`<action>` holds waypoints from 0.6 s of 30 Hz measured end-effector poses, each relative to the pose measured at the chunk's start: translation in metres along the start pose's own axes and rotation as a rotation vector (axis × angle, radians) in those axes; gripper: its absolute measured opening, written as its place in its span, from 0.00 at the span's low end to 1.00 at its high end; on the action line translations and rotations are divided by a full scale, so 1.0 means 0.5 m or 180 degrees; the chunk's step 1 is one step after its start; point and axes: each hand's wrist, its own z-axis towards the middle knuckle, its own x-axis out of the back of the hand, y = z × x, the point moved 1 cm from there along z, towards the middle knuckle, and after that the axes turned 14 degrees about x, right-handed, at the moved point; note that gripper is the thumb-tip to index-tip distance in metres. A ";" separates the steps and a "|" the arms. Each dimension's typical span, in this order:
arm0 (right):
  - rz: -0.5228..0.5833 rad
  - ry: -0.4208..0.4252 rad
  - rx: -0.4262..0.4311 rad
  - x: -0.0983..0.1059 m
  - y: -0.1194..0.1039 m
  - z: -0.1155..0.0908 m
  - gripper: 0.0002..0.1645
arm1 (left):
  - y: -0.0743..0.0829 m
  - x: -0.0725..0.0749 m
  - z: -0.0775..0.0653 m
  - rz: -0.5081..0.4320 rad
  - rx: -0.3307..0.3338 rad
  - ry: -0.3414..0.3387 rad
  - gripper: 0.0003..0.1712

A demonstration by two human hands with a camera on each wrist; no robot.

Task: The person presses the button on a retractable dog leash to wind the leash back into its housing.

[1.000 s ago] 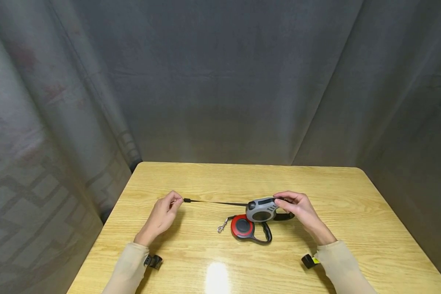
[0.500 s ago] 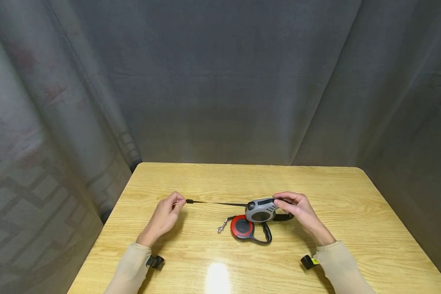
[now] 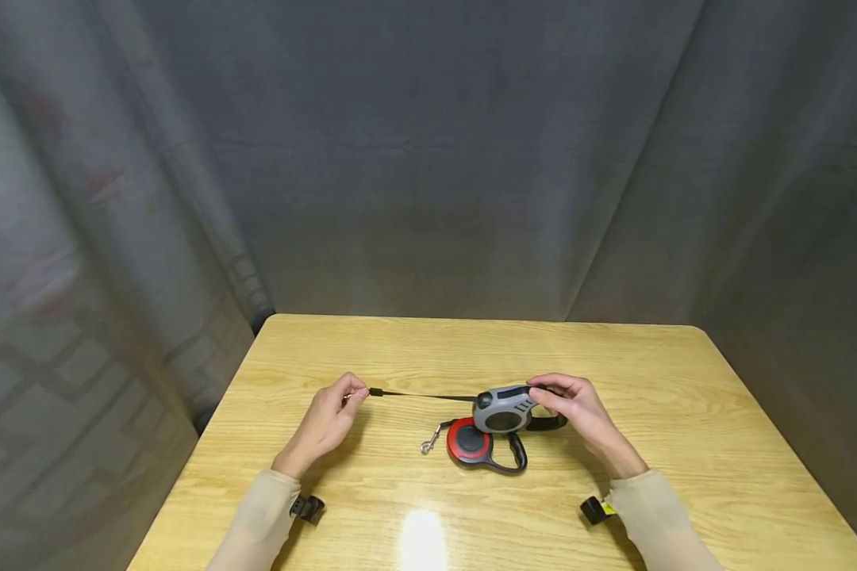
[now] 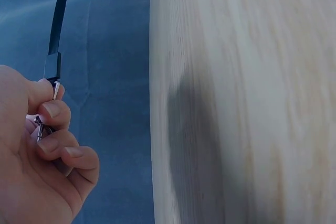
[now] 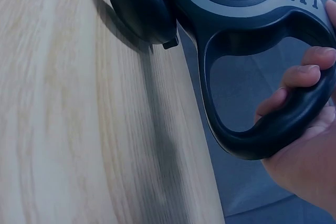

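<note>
My right hand (image 3: 577, 406) grips the black handle (image 5: 294, 124) of a grey retractable dog leash (image 3: 503, 409), its fingers curled round the loop in the right wrist view. From the leash's left end a black strap (image 3: 428, 396) runs nearly straight to my left hand (image 3: 328, 416). That hand pinches the metal clip (image 4: 40, 127) at the strap's end, and its fingers partly hide the clip. Just in front of the grey leash lies a red and black retractable leash (image 3: 470, 441), with its silver clip (image 3: 427, 446) pointing left. The grey leash overlaps the red one's upper edge in the head view.
The wooden table (image 3: 428, 349) has rounded far corners. Grey curtains (image 3: 428, 159) hang behind it and at both sides. Each wrist carries a small black camera, and the left one (image 3: 309, 508) sits close above the tabletop.
My left hand has moved a little to the right with the clip, and the strap span has shortened. The grey leash and right hand have shifted slightly left. The red leash stays put.
</note>
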 end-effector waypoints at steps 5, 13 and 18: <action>-0.0022 -0.0003 0.0001 -0.002 0.002 0.001 0.12 | 0.003 -0.002 0.001 -0.0018 -0.0036 -0.0011 0.05; -0.0021 -0.0011 0.0010 -0.006 0.004 0.003 0.13 | 0.002 -0.008 0.001 -0.0047 -0.0022 -0.0005 0.05; 0.0001 -0.0008 0.0016 -0.008 0.004 0.003 0.12 | 0.004 -0.011 0.000 -0.0067 -0.0036 -0.0006 0.05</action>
